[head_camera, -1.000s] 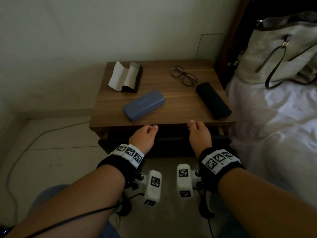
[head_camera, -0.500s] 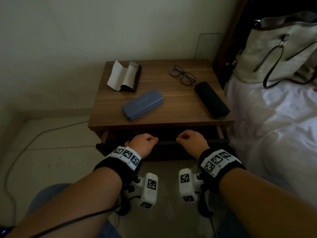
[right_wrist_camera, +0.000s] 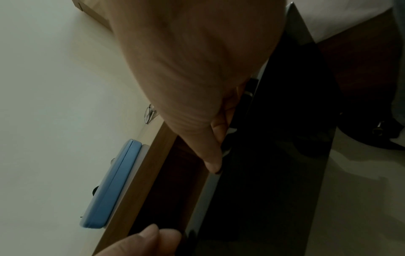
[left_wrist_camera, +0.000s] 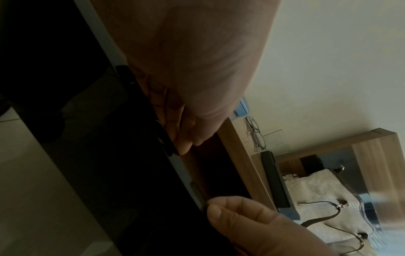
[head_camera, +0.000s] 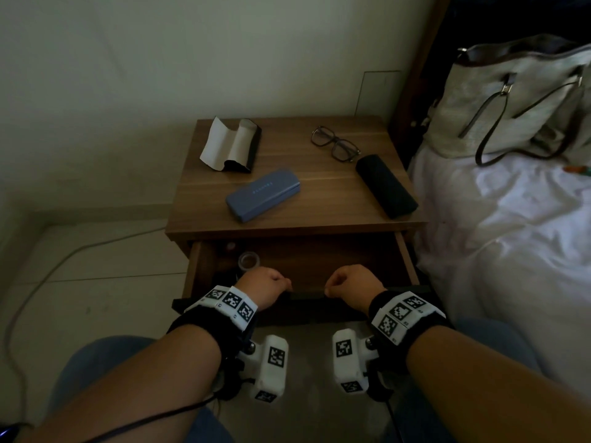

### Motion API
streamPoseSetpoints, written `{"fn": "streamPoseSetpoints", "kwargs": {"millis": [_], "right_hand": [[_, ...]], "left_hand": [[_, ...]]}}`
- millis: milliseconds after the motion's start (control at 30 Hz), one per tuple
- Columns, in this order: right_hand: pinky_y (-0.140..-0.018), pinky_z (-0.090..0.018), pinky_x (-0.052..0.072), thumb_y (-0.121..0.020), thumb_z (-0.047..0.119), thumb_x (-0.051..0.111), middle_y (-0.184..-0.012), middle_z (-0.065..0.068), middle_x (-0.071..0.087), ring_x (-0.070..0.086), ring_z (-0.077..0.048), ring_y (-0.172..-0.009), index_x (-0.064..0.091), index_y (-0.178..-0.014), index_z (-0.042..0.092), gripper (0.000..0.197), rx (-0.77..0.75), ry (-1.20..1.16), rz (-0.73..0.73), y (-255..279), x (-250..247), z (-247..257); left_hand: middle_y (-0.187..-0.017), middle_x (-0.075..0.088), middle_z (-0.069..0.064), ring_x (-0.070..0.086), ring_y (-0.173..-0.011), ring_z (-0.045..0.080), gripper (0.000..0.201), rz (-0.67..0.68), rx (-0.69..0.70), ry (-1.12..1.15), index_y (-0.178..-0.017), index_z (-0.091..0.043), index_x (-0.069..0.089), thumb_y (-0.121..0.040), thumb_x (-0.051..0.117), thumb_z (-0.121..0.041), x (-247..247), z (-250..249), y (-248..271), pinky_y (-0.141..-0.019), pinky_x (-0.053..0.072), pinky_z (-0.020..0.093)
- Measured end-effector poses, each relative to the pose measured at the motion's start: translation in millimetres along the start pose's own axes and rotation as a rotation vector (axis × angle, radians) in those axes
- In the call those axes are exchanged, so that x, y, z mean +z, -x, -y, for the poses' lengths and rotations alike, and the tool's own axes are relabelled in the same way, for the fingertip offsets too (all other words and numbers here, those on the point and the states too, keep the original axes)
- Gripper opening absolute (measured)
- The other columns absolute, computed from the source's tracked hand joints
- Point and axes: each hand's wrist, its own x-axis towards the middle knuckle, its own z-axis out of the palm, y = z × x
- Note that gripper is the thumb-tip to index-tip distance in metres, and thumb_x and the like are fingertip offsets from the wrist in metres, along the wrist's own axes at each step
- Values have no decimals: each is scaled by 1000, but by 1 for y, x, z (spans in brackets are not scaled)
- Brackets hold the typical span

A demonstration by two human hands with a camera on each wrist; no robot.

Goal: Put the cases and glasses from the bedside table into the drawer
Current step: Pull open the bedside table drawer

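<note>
The drawer (head_camera: pixel 403 257) stands pulled open at mid-frame below the counter (head_camera: pixel 287 215). On the counter, a closed blue case (head_camera: pixel 263 195) lies at an angle left of centre. An open case (head_camera: pixel 232 146) with a pale lining sits at the upper left. The glasses (head_camera: pixel 335 143) rest unfolded at the upper right, just beside a closed black case (head_camera: pixel 386 186) lying diagonally by the right edge.

cases: 3, one blue case (head_camera: pixel 263 195), one black case (head_camera: pixel 386 186), one open case (head_camera: pixel 231 145) | glasses (head_camera: pixel 335 143): 1 pair | drawer (head_camera: pixel 403 254): 1 | handbag (head_camera: pixel 518 100): 1 | hands: 2, left hand (head_camera: pixel 263 287), right hand (head_camera: pixel 351 284)
</note>
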Motion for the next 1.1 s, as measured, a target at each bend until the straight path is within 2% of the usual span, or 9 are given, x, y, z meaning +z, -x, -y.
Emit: {"fn": "streamPoseSetpoints", "kwargs": {"millis": [167, 300, 433, 633, 767, 833, 900, 1033, 1100], "right_hand": [[-104, -49, 42, -80, 24, 71, -93, 4, 67, 60, -21, -106, 61, -63, 30, 21, -15, -41, 21, 12, 5, -6], [-98, -39, 49, -82, 16, 71, -86, 2, 65, 62, -20, -103, 62, -62, 24, 23, -19, -85, 32, 22, 8, -9], [-97, -36, 50, -85, 15, 68, -101, -9, 70, 62, -22, -106, 63, -64, 19, 22, -14, -95, 17, 33, 11, -10], [-101, -39, 48, -91, 23, 61, -94, -5, 59, 60, -26, -107, 60, -73, 15, 20, -2, -55, 2, 48, 13, -11], [-87, -29, 46, -88, 30, 63, -71, 6, 51, 54, -13, -74, 57, -69, 21, 22, 35, -76, -11, 46, 12, -16], [-82, -28, 43, -88, 31, 62, -70, 6, 50, 50, -14, -76, 65, -84, 14, 17, 42, -73, -7, 47, 13, -18], [-79, -26, 40, -89, 31, 60, -77, 1, 53, 49, -16, -83, 68, -108, 5, 33, 52, -53, 12, 46, 13, -19], [-75, -26, 42, -92, 30, 56, -73, 3, 54, 49, -9, -66, 66, -116, 1, 39, 74, -45, 40, 46, 12, -18], [-77, -29, 48, -96, 32, 50, -88, -6, 62, 53, -14, -77, 65, -119, 0, 42, 90, -30, 73, 46, 10, -16]], "left_hand": [[-118, 71, 2, 61, -113, 17, 27, 18, -8, -3, -98, -17, 77, -94, 54, -29, 6, 1, 13, -101, 44, 31], [-120, 68, 5, 60, -115, 21, 30, 57, -26, -72, -106, -13, 75, -97, 51, -28, 8, -5, 25, -101, 45, 31], [-135, 59, 7, 55, -123, 23, 36, 94, -87, -135, -126, -19, 64, -102, 38, -24, 8, -6, 34, -107, 41, 32], [-132, 63, 5, 57, -120, 22, 44, 128, -22, -256, -119, -16, 69, -104, 30, -27, 11, -6, 44, -104, 41, 26], [-129, 65, 4, 59, -117, 22, 43, 112, -34, -215, -116, -15, 71, -103, 31, -29, 15, -5, 48, -99, 41, 26], [-126, 66, 5, 60, -116, 23, 42, 99, -38, -168, -114, -12, 71, -102, 36, -29, 17, -4, 51, -100, 43, 28], [-124, 68, 4, 61, -115, 21, 44, 123, -52, -155, -113, -13, 72, -103, 34, -30, 17, -4, 52, -98, 42, 27], [-114, 71, 4, 64, -106, 19, 46, 147, -85, -112, -108, -11, 74, -103, 34, -32, 19, -3, 50, -96, 44, 29], [-101, 70, 3, 64, -93, 17, 45, 157, -114, -74, -106, -9, 74, -103, 36, -32, 20, -2, 47, -90, 47, 28]]}}
